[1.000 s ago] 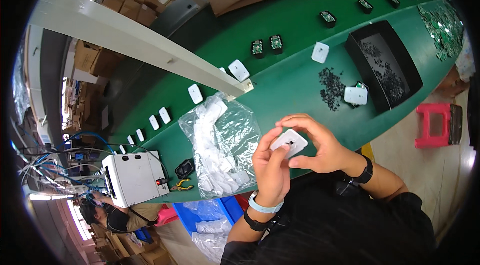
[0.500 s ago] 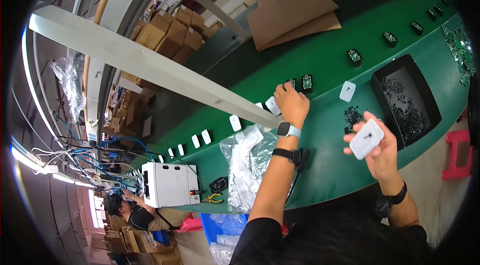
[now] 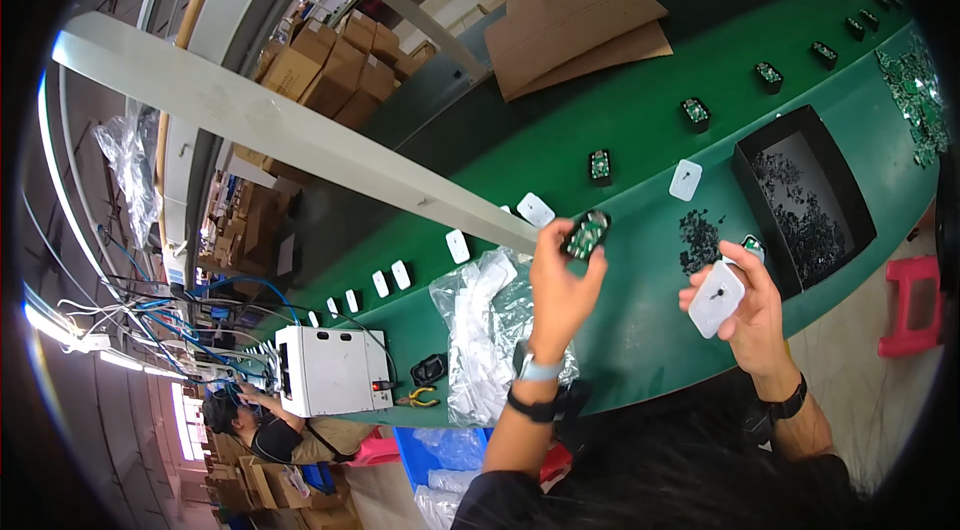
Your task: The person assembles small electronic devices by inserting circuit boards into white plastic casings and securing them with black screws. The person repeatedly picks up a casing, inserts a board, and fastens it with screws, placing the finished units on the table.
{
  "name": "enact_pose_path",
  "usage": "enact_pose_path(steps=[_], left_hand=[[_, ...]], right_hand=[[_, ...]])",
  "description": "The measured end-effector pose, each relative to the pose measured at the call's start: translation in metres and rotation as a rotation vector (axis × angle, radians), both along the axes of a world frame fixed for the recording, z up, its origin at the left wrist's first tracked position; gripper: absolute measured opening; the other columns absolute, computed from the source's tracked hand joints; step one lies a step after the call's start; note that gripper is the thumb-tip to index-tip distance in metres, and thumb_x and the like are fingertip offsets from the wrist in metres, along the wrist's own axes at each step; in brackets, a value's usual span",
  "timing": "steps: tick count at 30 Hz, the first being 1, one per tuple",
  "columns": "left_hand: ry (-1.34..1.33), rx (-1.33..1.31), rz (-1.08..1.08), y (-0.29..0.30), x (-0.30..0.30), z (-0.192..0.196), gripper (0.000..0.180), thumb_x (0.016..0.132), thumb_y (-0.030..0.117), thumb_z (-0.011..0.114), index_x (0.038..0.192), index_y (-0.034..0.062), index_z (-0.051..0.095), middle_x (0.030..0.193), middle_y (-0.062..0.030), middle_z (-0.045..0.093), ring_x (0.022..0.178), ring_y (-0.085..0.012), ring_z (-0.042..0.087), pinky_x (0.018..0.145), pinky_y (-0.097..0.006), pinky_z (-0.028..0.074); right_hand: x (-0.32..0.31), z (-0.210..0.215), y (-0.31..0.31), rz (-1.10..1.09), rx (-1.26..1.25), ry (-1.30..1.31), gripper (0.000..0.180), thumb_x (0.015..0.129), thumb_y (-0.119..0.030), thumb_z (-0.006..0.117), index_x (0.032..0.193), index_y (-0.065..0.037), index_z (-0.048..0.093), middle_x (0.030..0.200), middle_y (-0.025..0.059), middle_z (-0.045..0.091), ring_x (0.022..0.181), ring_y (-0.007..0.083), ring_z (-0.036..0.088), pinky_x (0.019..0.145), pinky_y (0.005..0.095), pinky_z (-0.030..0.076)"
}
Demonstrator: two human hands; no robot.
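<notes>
My left hand [image 3: 560, 285] grips a black housing with a green circuit board in it [image 3: 588, 236] by its sides, lifted off the green belt. In my right hand [image 3: 758, 320] is a white plastic cover [image 3: 717, 302] with rounded corners and a small black piece at its middle. The two parts are apart. Another white cover [image 3: 685, 180] lies on the green bench beyond my right hand, beside a heap of small black parts [image 3: 699, 240]. A similar black housing [image 3: 599, 168] stands on the belt past my left hand.
A black box of small black parts [image 3: 805, 220] stands at the right, circuit boards [image 3: 912, 105] heaped beyond it. Clear plastic bags [image 3: 475, 340], pliers [image 3: 418, 397] and a white machine [image 3: 335, 372] lie leftward. A metal beam [image 3: 300, 135] crosses overhead. A co-worker [image 3: 262, 425] sits far left.
My left hand has picked a black housing off the belt and drawn it back toward me. My right hand, still holding the white cover, has shifted slightly left and down.
</notes>
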State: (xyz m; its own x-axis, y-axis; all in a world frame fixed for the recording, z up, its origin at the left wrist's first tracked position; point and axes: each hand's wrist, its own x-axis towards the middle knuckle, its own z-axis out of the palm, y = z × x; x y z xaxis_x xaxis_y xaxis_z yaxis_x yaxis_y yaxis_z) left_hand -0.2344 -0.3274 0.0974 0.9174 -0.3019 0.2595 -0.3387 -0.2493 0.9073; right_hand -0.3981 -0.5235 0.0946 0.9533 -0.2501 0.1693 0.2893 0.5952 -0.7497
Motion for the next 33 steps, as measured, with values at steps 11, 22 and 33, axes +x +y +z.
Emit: enact_pose_path(steps=[11, 22, 33], left_hand=[[0.467, -0.462, -0.177, 0.086, -0.122, 0.02, 0.058, 0.081, -0.017, 0.07, 0.135, -0.0069, 0.05, 0.121, -0.0113, 0.06, 0.118, -0.0204, 0.061, 0.102, -0.035, 0.05], [0.273, -0.334, -0.284, 0.095, -0.126, 0.027, 0.056, 0.077, -0.017, 0.073, 0.13, -0.0086, 0.058, 0.118, -0.0107, 0.054, 0.113, -0.0204, 0.061, 0.099, -0.034, 0.052], [0.33, -0.335, -0.325, 0.087, -0.126, 0.03, 0.052, 0.081, -0.015, 0.075, 0.129, -0.0099, 0.058, 0.118, -0.0125, 0.055, 0.113, -0.0226, 0.063, 0.097, -0.037, 0.058]], right_hand=[[0.011, -0.002, 0.056, 0.163, -0.361, -0.086, 0.074, 0.076, 0.0, 0.087, 0.139, 0.0, 0.05, 0.132, 0.0188, 0.064, 0.118, 0.0256, 0.066, 0.102, 0.0388, 0.054], [0.0, 0.01, 0.07, 0.113, -0.679, -0.137, 0.07, 0.073, -0.015, 0.091, 0.133, -0.001, 0.058, 0.126, 0.0167, 0.068, 0.109, 0.0252, 0.071, 0.095, 0.0365, 0.057], [-0.007, 0.011, 0.073, -0.039, -0.858, -0.178, 0.063, 0.07, -0.024, 0.092, 0.123, -0.001, 0.068, 0.116, 0.0156, 0.073, 0.103, 0.031, 0.072, 0.088, 0.0381, 0.058]])
